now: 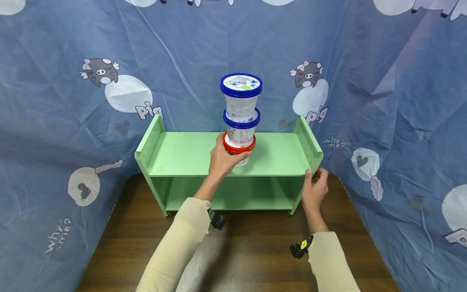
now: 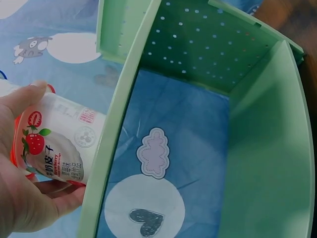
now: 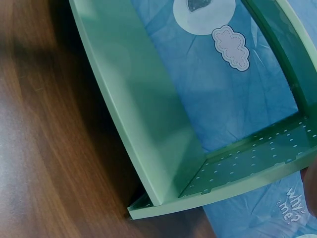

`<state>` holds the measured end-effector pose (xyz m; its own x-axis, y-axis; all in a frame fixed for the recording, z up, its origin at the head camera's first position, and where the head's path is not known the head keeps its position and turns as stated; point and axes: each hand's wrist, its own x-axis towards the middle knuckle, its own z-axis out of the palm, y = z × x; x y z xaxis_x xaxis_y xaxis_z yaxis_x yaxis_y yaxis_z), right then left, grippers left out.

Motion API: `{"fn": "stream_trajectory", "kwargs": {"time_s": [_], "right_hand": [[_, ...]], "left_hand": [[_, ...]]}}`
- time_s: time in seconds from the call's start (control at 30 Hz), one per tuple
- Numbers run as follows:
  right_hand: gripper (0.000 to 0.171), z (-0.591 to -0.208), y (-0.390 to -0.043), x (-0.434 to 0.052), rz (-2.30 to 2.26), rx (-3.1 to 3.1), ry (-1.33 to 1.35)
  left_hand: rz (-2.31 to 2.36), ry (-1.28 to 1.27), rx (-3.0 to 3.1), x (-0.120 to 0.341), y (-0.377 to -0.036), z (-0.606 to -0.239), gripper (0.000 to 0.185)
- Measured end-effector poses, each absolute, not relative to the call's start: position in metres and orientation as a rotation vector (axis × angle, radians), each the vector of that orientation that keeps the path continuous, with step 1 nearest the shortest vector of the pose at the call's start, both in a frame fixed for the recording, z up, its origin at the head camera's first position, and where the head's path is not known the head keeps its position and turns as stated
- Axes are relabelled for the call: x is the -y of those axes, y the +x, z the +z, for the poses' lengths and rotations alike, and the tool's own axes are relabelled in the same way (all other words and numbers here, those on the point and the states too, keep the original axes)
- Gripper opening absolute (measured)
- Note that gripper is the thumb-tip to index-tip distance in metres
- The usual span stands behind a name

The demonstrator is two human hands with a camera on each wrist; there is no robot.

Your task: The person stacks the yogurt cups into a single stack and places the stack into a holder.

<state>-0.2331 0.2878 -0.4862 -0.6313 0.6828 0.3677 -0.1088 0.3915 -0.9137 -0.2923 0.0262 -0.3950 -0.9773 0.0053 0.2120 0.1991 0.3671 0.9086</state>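
Note:
Three lidded yogurt tubs stand in a stack on the upper board of a green shelf [image 1: 186, 152]. At the bottom is the red-lidded tub [image 2: 59, 144], which shows a strawberry picture in the left wrist view. Above it come a smaller blue-lidded tub [image 1: 240, 133] and, on top, a larger blue-lidded tub [image 1: 241, 103]. My left hand [image 1: 223, 160] grips the red-lidded tub near its lid, thumb across the front. With thumb at the front edge and curled fingers along the outer side, my right hand [image 1: 315, 190] holds the shelf's right side panel [image 1: 308, 140].
Below the tubs is the shelf's lower board [image 1: 230, 196]. The shelf stands on a brown wooden table [image 1: 255, 251]. A blue printed curtain [image 1: 197, 52] hangs behind and on both sides. Perforated side panels rise above the upper board at both ends.

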Motion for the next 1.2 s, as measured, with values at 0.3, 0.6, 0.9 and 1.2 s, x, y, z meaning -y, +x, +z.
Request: {"fn": "stream_trajectory", "kwargs": {"time_s": [0.3,0.6,0.9,1.2], "right_hand": [[0.033,-0.487,-0.233,-0.288,1.327,1.901,-0.502],[0.034,-0.488,-0.234,-0.288,1.307,1.891,-0.499],[0.033,-0.488,-0.234,-0.285,1.329,1.887,-0.502],[0.034,-0.487,-0.233,-0.286,1.313,1.876,-0.496]], "left_hand": [[-1.724,-0.229,2.428,-0.024,-0.289,-0.396,0.091],[-1.745,-0.205,2.498,-0.015,-0.278,-0.393,0.115],[-1.693,-0.229,2.485,-0.004,-0.254,-0.390,0.109],[-1.576,-0.285,2.457,0.006,-0.234,-0.396,0.107]]}}
